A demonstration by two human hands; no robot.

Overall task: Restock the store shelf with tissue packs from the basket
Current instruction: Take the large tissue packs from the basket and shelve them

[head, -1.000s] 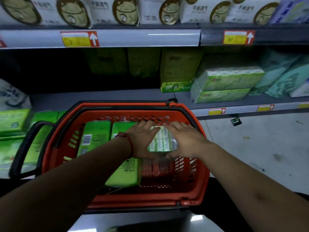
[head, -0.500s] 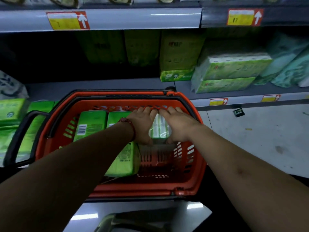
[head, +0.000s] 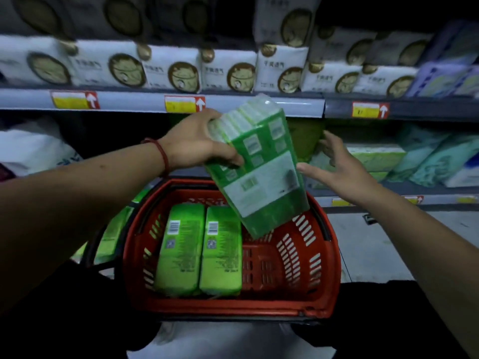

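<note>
A green tissue pack (head: 261, 172) hangs tilted above the red basket (head: 305, 301), gripped at its upper left end by my left hand (head: 194, 142). My right hand (head: 334, 164) is spread open just to the right of the pack, fingers apart, holding nothing; its thumb comes close to the pack's right edge. Two more green tissue packs (head: 199, 247) lie side by side in the left half of the basket. Behind my hands runs the middle shelf (head: 414, 189), which holds green packs (head: 373, 156) at the right.
White tissue packs with round brown logos (head: 171, 68) fill the upper shelf, whose grey rail carries yellow-red price tags (head: 184, 104). Teal wrapped packs (head: 438, 156) sit at the far right. Green packs (head: 114, 234) lie left of the basket. Pale floor (head: 368, 244) shows at the right.
Both hands were pressed on a pack inside the basket. Now the left hand has lifted that pack up out of the basket, and the right hand has let go and opened beside it.
</note>
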